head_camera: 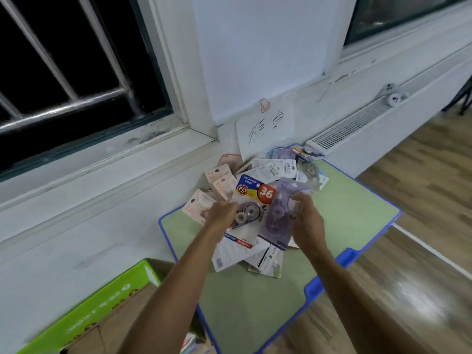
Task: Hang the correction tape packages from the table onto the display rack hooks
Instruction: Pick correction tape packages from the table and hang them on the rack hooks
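Two bare forearms are reaching over a green table (352, 215) piled with correction tape packages (275, 169).
Left hand (221, 215) is pinching a "PET 36" package (251, 198); right hand (307, 221) is gripping a purple "36" package (279, 208), just beside its curled fingers.

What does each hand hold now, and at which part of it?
The right hand grips the purple package at its right edge. The left hand grips the blue-and-yellow package at its left edge.
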